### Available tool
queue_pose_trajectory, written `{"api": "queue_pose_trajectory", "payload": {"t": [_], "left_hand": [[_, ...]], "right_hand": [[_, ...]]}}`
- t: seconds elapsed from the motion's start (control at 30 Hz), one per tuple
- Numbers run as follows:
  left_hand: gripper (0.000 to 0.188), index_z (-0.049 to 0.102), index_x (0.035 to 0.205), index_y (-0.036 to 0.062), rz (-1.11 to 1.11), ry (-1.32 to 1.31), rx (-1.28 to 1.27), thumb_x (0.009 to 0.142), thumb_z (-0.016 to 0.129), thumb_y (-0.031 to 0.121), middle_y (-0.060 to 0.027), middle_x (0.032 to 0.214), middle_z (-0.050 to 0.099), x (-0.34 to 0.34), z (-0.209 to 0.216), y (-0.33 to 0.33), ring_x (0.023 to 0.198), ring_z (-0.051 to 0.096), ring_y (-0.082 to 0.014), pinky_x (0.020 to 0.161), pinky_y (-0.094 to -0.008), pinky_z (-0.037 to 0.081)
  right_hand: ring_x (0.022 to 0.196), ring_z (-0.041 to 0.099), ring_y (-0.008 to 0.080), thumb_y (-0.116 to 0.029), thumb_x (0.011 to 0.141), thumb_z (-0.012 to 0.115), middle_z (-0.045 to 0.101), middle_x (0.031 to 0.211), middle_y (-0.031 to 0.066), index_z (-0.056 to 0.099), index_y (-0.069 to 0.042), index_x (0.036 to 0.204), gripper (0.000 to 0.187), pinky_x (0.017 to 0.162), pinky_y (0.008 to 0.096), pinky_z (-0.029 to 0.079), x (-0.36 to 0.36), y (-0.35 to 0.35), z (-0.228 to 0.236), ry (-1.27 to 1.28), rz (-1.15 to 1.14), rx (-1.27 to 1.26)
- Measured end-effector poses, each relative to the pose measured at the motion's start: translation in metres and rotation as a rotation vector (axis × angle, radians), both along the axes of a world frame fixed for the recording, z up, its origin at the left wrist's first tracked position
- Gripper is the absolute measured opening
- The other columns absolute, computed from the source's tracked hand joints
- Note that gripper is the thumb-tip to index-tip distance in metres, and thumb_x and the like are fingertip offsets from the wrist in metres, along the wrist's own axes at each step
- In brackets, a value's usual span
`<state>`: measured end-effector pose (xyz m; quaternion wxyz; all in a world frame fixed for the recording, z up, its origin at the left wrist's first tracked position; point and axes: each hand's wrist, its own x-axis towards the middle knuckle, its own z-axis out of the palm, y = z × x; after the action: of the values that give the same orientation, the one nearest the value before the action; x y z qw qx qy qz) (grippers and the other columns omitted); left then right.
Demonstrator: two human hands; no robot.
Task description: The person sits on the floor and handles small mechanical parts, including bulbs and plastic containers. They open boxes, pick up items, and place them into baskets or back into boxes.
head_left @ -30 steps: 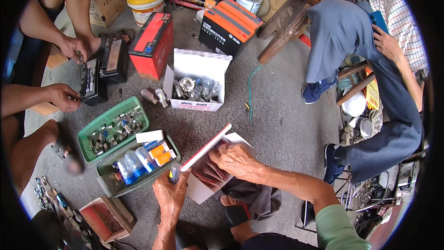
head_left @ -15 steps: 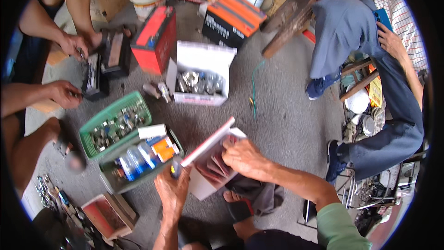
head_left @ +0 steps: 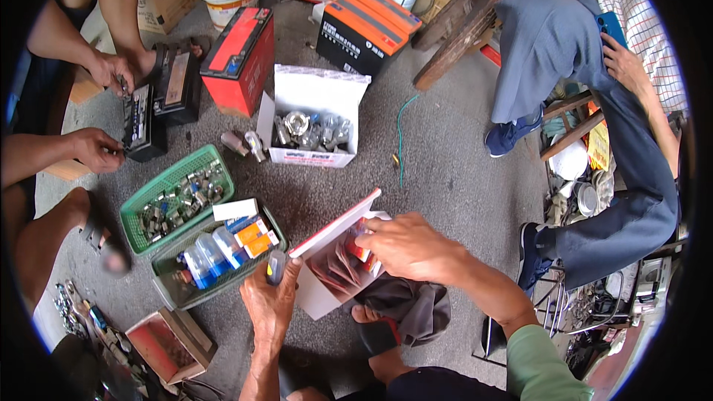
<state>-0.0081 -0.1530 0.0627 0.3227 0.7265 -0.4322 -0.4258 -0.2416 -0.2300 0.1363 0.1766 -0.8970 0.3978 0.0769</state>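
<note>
My left hand [head_left: 269,303] is closed around a small dark cylindrical part [head_left: 275,266], just left of an open white-and-red cardboard box [head_left: 327,267] on the floor. My right hand [head_left: 407,246] reaches into that box, its fingers among small red packets [head_left: 355,252] inside; whether it grips one is hidden. The box lid stands tilted up between my two hands.
Two green baskets [head_left: 145,204] [head_left: 169,289] of small parts lie at left. A white box of bulbs [head_left: 316,96], red [head_left: 241,59] and black-orange [head_left: 368,30] batteries stand beyond. Another person's hands [head_left: 100,148] work on a black battery at left. A seated person in blue trousers [head_left: 631,200] fills the right.
My right hand has moved from the box's edge deeper into the open box. My left hand has stayed by the lid with the small part.
</note>
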Motion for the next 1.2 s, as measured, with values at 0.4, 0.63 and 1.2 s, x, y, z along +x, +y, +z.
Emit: {"api": "queue_pose_trajectory", "payload": {"t": [0.4,0.63,1.2], "left_hand": [[0.051,0.068,0.087,-0.0018,-0.008,0.018,0.038,0.088,0.074,0.049,-0.0073,0.06,0.064,-0.003,0.001,-0.002,0.056,0.066,-0.0176,0.054,-0.0344,0.052],[0.051,0.068,0.093,-0.0037,-0.042,0.021,0.087,0.088,0.076,0.046,-0.0067,0.063,0.064,0.001,-0.002,-0.001,0.057,0.067,-0.0151,0.052,-0.0317,0.054],[0.053,0.069,0.087,-0.0021,-0.008,0.034,0.072,0.088,0.074,0.05,-0.0076,0.06,0.064,0.001,-0.007,-0.002,0.055,0.066,-0.0176,0.053,-0.034,0.052]], "right_hand": [[0.092,0.069,0.0382,-0.009,0.08,0.066,0.071,0.093,0.0232,0.071,-0.001,0.094,0.017,0.082,0.0503,0.052,0.058,-0.182,-0.058,-0.18,-0.318,-0.238],[0.094,0.066,0.0402,-0.005,0.076,0.067,0.065,0.098,0.0213,0.071,0.001,0.094,0.02,0.084,0.0492,0.052,0.068,-0.194,-0.08,-0.024,-0.362,-0.294],[0.083,0.072,0.0313,-0.017,0.076,0.073,0.074,0.09,0.0163,0.075,-0.002,0.087,0.018,0.076,0.0385,0.056,0.041,-0.196,-0.072,-0.439,-0.568,0.141]]}}
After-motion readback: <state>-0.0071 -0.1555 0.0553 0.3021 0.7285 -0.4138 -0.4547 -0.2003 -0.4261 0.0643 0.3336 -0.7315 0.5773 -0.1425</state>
